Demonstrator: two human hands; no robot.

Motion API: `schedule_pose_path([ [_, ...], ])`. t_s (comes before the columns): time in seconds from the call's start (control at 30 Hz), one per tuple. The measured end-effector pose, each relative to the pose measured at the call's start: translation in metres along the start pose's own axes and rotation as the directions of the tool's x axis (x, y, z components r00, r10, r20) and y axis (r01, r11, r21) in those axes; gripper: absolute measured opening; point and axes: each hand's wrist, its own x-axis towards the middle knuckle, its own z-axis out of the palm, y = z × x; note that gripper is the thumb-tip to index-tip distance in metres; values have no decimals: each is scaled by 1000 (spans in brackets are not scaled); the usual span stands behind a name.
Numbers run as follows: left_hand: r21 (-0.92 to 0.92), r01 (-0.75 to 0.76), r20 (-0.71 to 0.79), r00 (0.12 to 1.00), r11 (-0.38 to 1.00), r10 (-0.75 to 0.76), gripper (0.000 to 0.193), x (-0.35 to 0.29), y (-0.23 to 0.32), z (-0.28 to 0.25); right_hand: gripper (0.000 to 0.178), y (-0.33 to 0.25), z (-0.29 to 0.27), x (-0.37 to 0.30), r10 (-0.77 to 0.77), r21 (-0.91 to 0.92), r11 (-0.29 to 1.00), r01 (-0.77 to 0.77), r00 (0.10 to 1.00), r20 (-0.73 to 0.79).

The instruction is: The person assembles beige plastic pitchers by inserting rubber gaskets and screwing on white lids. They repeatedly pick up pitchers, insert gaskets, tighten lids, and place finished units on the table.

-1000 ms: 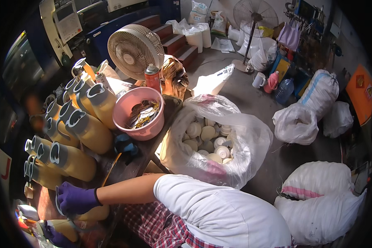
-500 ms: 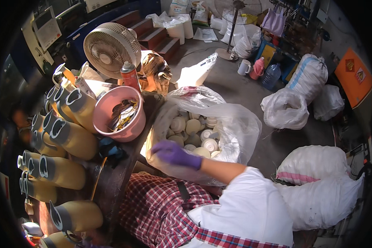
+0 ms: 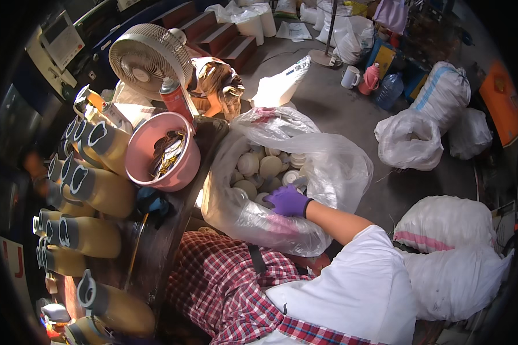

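Observation:
My right hand [image 3: 289, 201], in a purple glove, reaches into a large clear plastic bag [image 3: 339, 172]. Its fingers are apart and rest at the near side of a pile of round cream-coloured lids [image 3: 270, 167]. No lid is visibly lifted in it. My left hand is out of sight. To the left, several yellowish jugs with grey rims and handles [image 3: 92, 236] lie in rows on a dark table [image 3: 172, 241]. One jug [image 3: 124, 305] sits closest to me, tilted, at the table's near end.
A pink basin [image 3: 175, 167] with thin scraps stands on the table, beside a red spray can [image 3: 175, 98] and a fan [image 3: 149, 57]. White sacks [image 3: 443, 224] lie on the right. A pink thermos [image 3: 369, 79] and a water bottle [image 3: 389, 91] stand farther back.
My right hand has moved from the bag's left rim rightward and into the bag, onto the lids. The nearest jug has shifted and tilted. The whole view has turned slightly.

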Motion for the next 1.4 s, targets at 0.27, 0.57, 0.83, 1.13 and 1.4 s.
schedule_pose_path([
  [0.27, -118, 162, 191, 972, 980, -138, 25, -37, 26, 18, 37, 15, -13, -6, -205, -1, 979, 205, 979, 19],
  [0.57, -309, 488, 698, 699, 817, -154, 38, -61, 33, 63, 44, -62, -102, -12, -24, 962, -34, 273, 962, -273],
  [0.83, -364, 550, 770, 632, 752, -89, 54, -68, 22, 78, 28, -146, -109, 9, -509, 912, -130, 388, 764, -398],
  [1.13, -402, 784, 852, 509, 473, -119, 64, -49, 12, 79, 39, -207, -133, 7, -646, 276, 9, 961, 216, -732],
  [1.4, -260, -196, 643, 696, 945, 321, 40, -44, 96, 51, 37, -196, -1, 61, -143, 769, 292, 568, 821, -552],
])
